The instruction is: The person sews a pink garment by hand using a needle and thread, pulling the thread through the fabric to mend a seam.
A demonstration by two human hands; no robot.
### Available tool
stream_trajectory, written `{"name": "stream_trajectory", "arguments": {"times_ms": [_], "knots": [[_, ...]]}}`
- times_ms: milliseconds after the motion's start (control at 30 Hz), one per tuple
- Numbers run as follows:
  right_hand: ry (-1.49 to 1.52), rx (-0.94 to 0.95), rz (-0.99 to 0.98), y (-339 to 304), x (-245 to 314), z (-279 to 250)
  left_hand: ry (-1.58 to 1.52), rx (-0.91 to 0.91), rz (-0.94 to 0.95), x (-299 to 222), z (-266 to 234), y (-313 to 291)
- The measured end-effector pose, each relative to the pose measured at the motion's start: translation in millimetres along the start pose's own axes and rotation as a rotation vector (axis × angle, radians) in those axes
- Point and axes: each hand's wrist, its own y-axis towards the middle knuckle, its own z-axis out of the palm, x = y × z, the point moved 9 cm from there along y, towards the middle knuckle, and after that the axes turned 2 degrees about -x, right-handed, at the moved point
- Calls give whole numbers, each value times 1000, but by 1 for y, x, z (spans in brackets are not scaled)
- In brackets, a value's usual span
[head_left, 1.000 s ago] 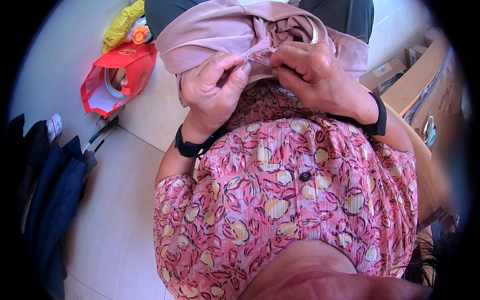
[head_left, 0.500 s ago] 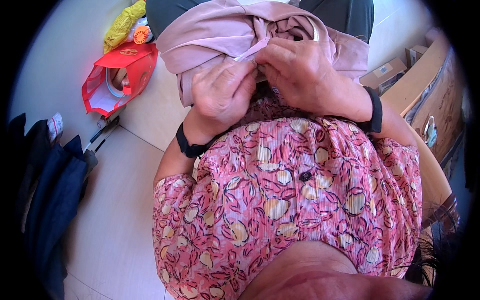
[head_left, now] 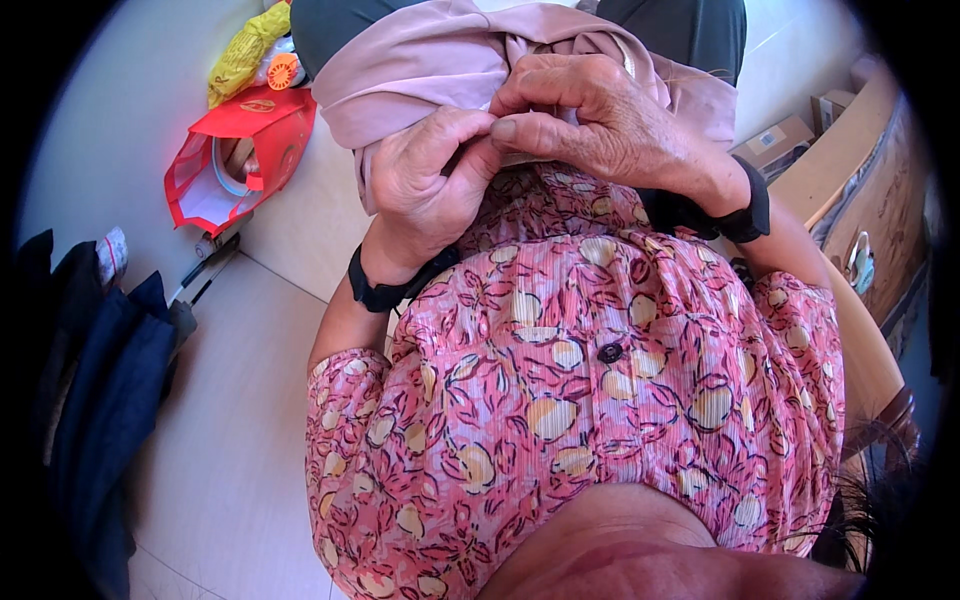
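Observation:
A dusty-pink cloth garment (head_left: 420, 65) lies bunched across my lap, its folds gathered beyond my hands. My left hand (head_left: 425, 185) is closed in a pinch at the near edge of the cloth. From the right, my right hand (head_left: 610, 130) reaches over with thumb and forefinger curved together, their tips meeting the left fingertips. Whatever lies between the fingertips is too small or hidden to make out. Both wrists wear black bands.
On the floor at the left stands an open red paper bag (head_left: 250, 130) beside a yellow plastic bag (head_left: 245, 55) and an orange round item (head_left: 283, 71). Dark folded umbrellas (head_left: 105, 370) are at the far left. Cardboard boxes (head_left: 775, 140) and a wooden panel (head_left: 850, 150) are at the right.
My right hand has turned, its thumb now showing along the near side, and shifted slightly left. The narrow pink strip with a white end seen between the hands is now hidden.

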Motion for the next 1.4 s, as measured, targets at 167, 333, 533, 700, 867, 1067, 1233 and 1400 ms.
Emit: {"name": "stream_trajectory", "arguments": {"times_ms": [167,333,533,700,867,1067,1233,1400], "knots": [[-33,-4,30,2,-2,0,13,51,118,-2,4,2],[1,88,173,1,-9,2,11,40,-103,11,6,0],[86,-117,215,6,-27,-32,-217,136,-283,30,17,-4],[468,-505,442,-1,-53,-81,-563,137,-709,59,21,-21],[1061,-580,307,-19,-70,-129,-819,120,-829,64,21,-26],[1325,-693,344,-65,-116,-197,-865,120,-838,68,11,-28],[351,-493,350,-121,-138,-260,-895,84,-896,70,5,-33],[-611,-693,538,-140,-108,-274,-963,70,-871,66,4,-30]]}}
